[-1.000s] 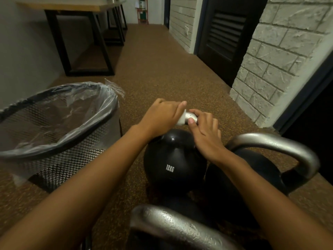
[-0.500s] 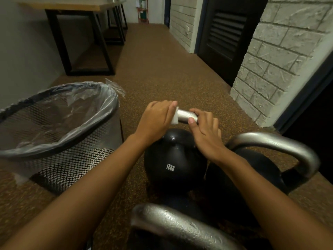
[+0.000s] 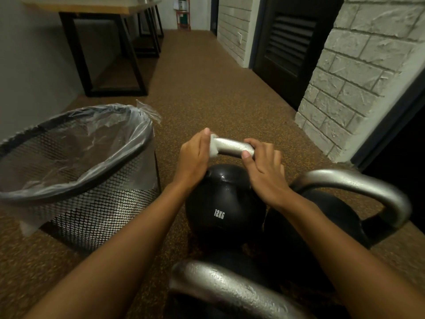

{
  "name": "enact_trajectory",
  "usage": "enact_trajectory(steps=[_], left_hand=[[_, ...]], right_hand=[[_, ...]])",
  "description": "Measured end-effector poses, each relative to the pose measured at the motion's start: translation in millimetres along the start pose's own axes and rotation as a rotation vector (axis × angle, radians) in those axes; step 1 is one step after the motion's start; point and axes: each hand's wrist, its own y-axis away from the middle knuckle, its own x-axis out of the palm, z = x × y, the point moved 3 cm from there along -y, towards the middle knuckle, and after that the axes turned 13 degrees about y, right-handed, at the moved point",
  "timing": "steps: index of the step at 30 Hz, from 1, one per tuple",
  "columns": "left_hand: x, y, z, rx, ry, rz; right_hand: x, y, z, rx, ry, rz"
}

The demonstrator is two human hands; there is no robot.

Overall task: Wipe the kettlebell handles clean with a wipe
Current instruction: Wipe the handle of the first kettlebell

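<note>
A black kettlebell [image 3: 224,203] marked 12KG stands on the floor with a silver handle [image 3: 233,147] across its top. My left hand [image 3: 193,157] grips the handle's left end through a white wipe [image 3: 214,146], which shows at the edge of my fingers. My right hand [image 3: 264,166] holds the handle's right end, thumb on the bar. A second kettlebell [image 3: 322,217] with a big silver handle [image 3: 358,183] stands to the right. A third silver handle [image 3: 230,288] is at the bottom of the view, its kettlebell mostly hidden.
A black mesh waste bin [image 3: 76,180] with a clear plastic liner stands just left of the kettlebells. A brick pillar [image 3: 358,77] and dark louvred door [image 3: 289,42] are on the right. A wooden table with black legs [image 3: 110,54] stands far left on the brown floor.
My left hand with the wipe has slid leftwards along the handle, baring more of the silver bar. My right hand has stayed at the handle's right end.
</note>
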Motion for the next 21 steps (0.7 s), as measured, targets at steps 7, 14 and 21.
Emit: enact_trajectory(steps=[7, 14, 21], left_hand=[[-6.3, -20.4, 6.3, -0.456, 0.079, 0.05], [1.4, -0.7, -6.5, 0.024, -0.045, 0.028], [-2.8, -11.3, -1.8, -0.299, -0.028, -0.034]], right_hand=[[0.5, 0.3, -0.5, -0.007, -0.004, -0.01], [-0.8, 0.8, 0.8, -0.002, 0.006, -0.012], [0.5, -0.4, -0.1, -0.002, 0.021, -0.01]])
